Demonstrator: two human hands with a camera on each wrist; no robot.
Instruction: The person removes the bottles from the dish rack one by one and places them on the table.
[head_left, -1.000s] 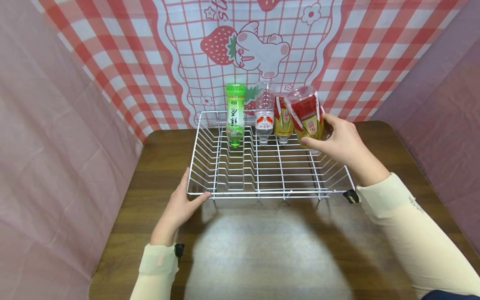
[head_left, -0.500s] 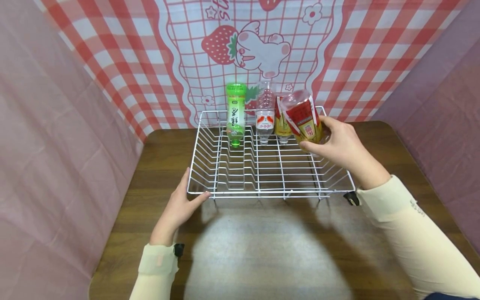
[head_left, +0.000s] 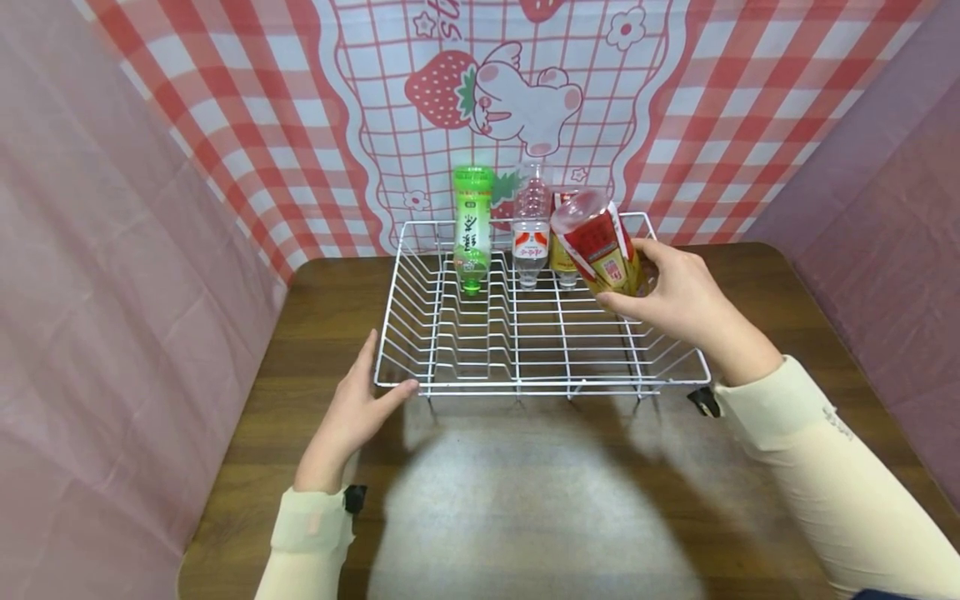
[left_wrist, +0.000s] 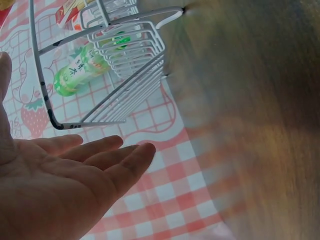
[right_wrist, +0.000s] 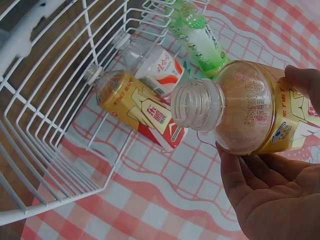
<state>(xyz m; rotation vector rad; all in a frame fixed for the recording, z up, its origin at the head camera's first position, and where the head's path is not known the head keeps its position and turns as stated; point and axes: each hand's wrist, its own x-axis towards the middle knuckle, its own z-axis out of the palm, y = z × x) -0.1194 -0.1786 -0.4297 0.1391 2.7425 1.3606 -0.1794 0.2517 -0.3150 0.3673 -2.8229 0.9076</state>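
Observation:
My right hand (head_left: 678, 287) grips a red-and-gold plastic bottle (head_left: 600, 246) with its base tilted up and left. In the right wrist view, the bottle's capless neck (right_wrist: 197, 105) shows bare threads. My left hand (head_left: 360, 408) is at the front left corner of a white wire dish rack (head_left: 540, 387), its fingers (left_wrist: 125, 165) straight, with nothing in the palm. Neck down along the rack's back side stand a green bottle (head_left: 472, 225), a clear bottle (head_left: 531, 242) and a second red-and-gold bottle (right_wrist: 145, 112). That second bottle is partly hidden behind the held one in the head view.
The rack stands on a brown wooden table (head_left: 255, 467). Behind it hangs a red-and-white checked cloth (head_left: 255, 100) with strawberry prints. Pink curtains (head_left: 97, 292) border both sides. The rack's left part has upright plate dividers (head_left: 472, 342).
My right hand has moved the held bottle slightly left and down, tilting its base further left, over more of the second red-and-gold bottle. The left hand has barely shifted.

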